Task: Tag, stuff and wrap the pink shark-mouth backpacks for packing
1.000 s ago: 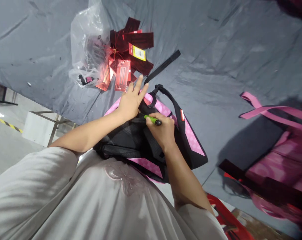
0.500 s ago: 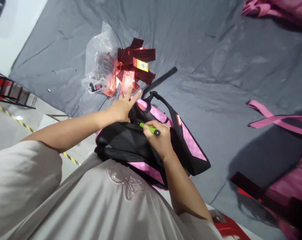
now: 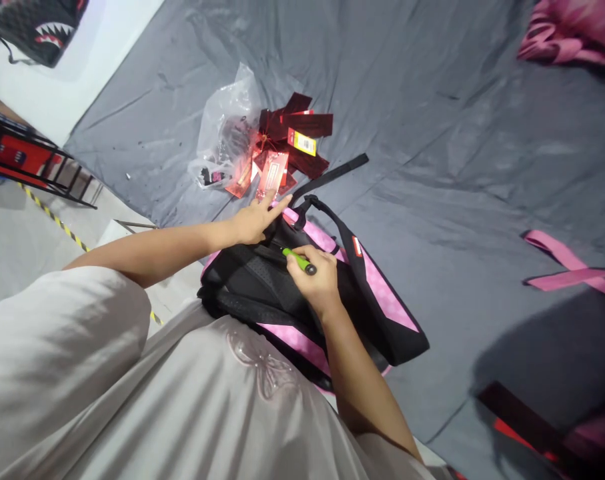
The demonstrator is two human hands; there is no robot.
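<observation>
A pink and black backpack (image 3: pixel 377 300) lies back side up on the grey cloth-covered table (image 3: pixel 457 147), right in front of me. My left hand (image 3: pixel 255 219) rests flat on its upper edge beside the carry handle, fingers stretched out. My right hand (image 3: pixel 316 283) is closed around a green pen-like tool (image 3: pixel 298 260) whose tip touches the black back panel of the backpack.
A bunch of red hang tags (image 3: pixel 287 143) and a clear plastic bag (image 3: pixel 225 143) lie just beyond the backpack. Pink straps (image 3: pixel 567 263) and another pink bag (image 3: pixel 567 27) lie to the right. A shark-mouth bag (image 3: pixel 37 27) is at top left, a metal rack (image 3: pixel 32 163) below it.
The view has tilted up and left, showing more of the table's far side and the floor. Both hands keep their hold on the backpack, and the right hand's pen has shifted only slightly.
</observation>
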